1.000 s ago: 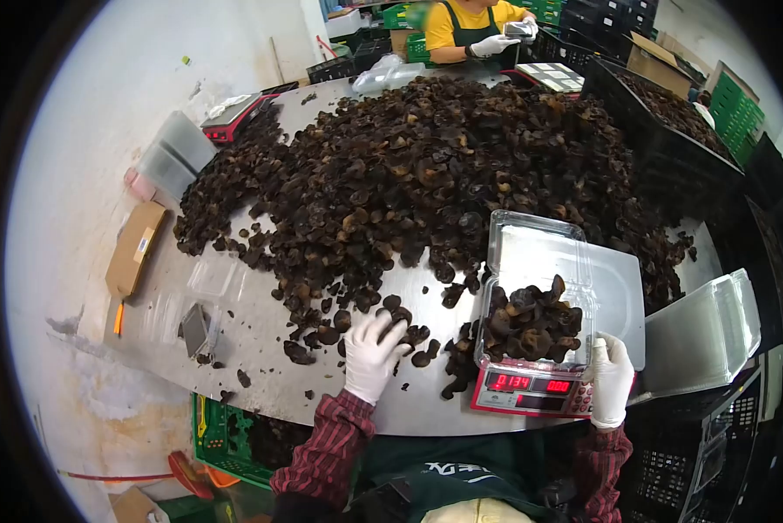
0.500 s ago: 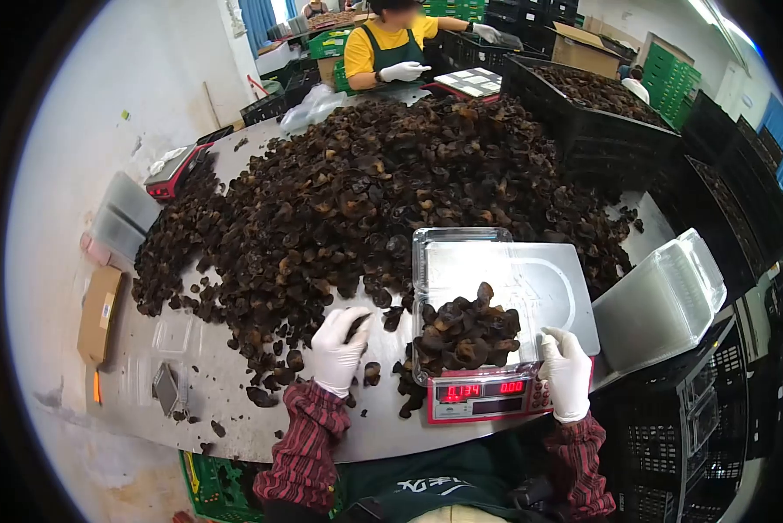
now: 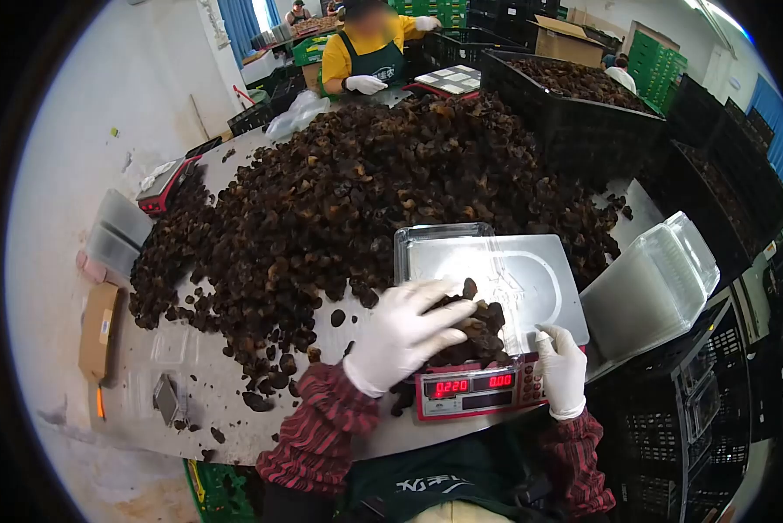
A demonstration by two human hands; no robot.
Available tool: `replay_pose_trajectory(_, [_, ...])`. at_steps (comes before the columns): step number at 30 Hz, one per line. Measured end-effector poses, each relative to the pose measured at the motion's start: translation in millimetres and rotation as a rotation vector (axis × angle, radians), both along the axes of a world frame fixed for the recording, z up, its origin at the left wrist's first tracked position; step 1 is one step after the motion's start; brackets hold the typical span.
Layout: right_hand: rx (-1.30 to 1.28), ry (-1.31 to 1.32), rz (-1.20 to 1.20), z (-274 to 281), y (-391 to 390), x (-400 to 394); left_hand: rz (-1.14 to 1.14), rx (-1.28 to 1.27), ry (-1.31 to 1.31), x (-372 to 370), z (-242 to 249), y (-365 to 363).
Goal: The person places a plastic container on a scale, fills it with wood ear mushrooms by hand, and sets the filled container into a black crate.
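Observation:
My left hand point(image 3: 409, 336), in a white glove, lies over the dark fungus pieces point(image 3: 480, 336) in a clear plastic tray point(image 3: 444, 232) on the scale. Its fingers are spread on top of them. My right hand point(image 3: 563, 370), also gloved, is at the right front corner of the scale point(image 3: 531, 253), fingers curled against the clear tray's edge or lid; what they pinch is too small to make out. The scale's red display reads 0.220 and 0.00. Behind the scale rises a large heap of dark fungus point(image 3: 365, 187).
Stacked clear containers point(image 3: 653, 288) lean right of the scale. A black crate point(image 3: 574, 126) of fungus stands behind. Another scale point(image 3: 166, 183), more containers point(image 3: 117, 231) and a cardboard piece point(image 3: 99, 331) are at left. A co-worker point(image 3: 369, 52) stands across the table.
My left hand has moved right from the table onto the pieces in the tray. The display has risen from 0.134 to 0.220. The co-worker's arms have shifted, and the whole view has moved slightly.

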State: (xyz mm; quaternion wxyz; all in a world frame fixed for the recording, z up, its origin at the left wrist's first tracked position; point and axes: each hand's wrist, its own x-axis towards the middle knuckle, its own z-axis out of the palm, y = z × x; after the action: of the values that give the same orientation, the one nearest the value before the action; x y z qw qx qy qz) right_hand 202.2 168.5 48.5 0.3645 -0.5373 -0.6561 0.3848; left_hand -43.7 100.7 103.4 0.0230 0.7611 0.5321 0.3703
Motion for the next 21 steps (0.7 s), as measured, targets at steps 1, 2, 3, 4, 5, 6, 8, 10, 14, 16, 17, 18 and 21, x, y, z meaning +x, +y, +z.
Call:
replay_pose_trajectory(1, [-0.008, 0.013, -0.007, 0, 1, -1, 0.077, 0.009, -0.023, -7, -2, -8])
replay_pose_trajectory(2, [-0.012, 0.008, -0.013, 0, 1, -2, 0.132, -0.024, -0.196, -14, -8, -17])
replay_pose_trajectory(3, [-0.020, 0.009, -0.013, 0, 1, -4, 0.189, -0.061, -0.371, -20, -18, -25])
replay_pose_trajectory(4, [-0.020, 0.018, 0.001, 0, 2, -5, 0.272, -0.067, -0.410, -26, -28, -32])
replay_pose_trajectory(5, [-0.021, 0.024, 0.015, 0, 2, -5, 0.307, -0.057, -0.427, -31, -34, -39])
replay_pose_trajectory(6, [0.008, 0.004, 0.017, 2, 1, -7, 0.344, -0.074, -0.455, -32, -42, -45])
replay_pose_trajectory(8, [0.013, -0.016, 0.014, 0, 2, -8, 0.384, -0.098, -0.484, -27, -48, -52])
replay_pose_trajectory(10, [0.139, -0.070, 0.020, -3, 6, -13, 0.361, -0.132, -0.591, -14, -47, -52])
replay_pose_trajectory(14, [0.342, -0.236, 0.048, 15, 8, -30, 0.300, -0.105, -0.169, 1, -47, -27])
replay_pose_trajectory(16, [0.430, -0.223, 0.144, 25, 14, -42, 0.294, -0.150, -0.083, 16, -39, -15])
replay_pose_trajectory(17, [0.435, -0.223, 0.144, 25, 20, -47, 0.289, -0.167, -0.052, 24, -38, -10])
replay_pose_trajectory(18, [0.582, -0.204, 0.245, 19, 28, -53, 0.275, -0.161, 0.000, 30, -41, -5])
replay_pose_trajectory(21, [0.891, -0.116, 0.520, 6, 48, -71, 0.202, -0.175, 0.010, 46, -49, 0])
